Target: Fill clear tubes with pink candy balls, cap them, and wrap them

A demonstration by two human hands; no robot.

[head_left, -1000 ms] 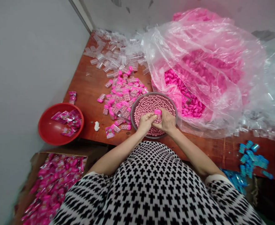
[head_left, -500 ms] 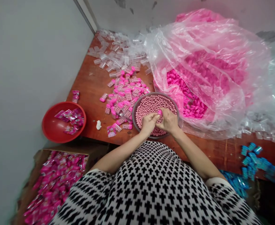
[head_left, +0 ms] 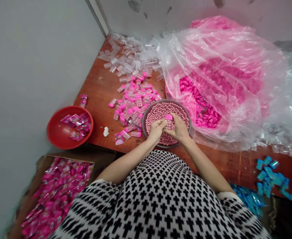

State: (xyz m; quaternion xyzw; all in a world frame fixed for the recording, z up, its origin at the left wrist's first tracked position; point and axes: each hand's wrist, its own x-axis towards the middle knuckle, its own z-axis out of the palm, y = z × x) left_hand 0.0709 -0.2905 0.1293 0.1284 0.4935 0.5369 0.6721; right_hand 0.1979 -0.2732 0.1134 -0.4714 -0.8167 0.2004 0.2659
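Over a grey bowl (head_left: pixel 143 127) of small round pink candies (head_left: pixel 158 111), both hands meet at one small clear candy container with a pink cap (head_left: pixel 169 117). My right hand (head_left: pixel 181 129) curves around its right side, thumb low and fingers near the cap. From the left, my left hand (head_left: pixel 157 130) pinches at its lower side, fingertips closed. Candies show through its clear body, though the fingers partly cover it. Left of the bowl lies a heap of filled pink-capped containers (head_left: pixel 136 98).
A large clear plastic bag (head_left: pixel 245 116) of pink caps (head_left: pixel 205 114) stands right of the bowl. Clear empty containers (head_left: pixel 121 59) lie at the back left. A red bowl (head_left: pixel 58 134) with wrapped packs sits left, above a carton of pink packs (head_left: pixel 58 196). Blue containers (head_left: pixel 270 176) lie at right.
The container's pink cap shows more fully between my hands, whose fingers have parted slightly. Another person's hand at the right edge has left view. The whole view has shifted a little.
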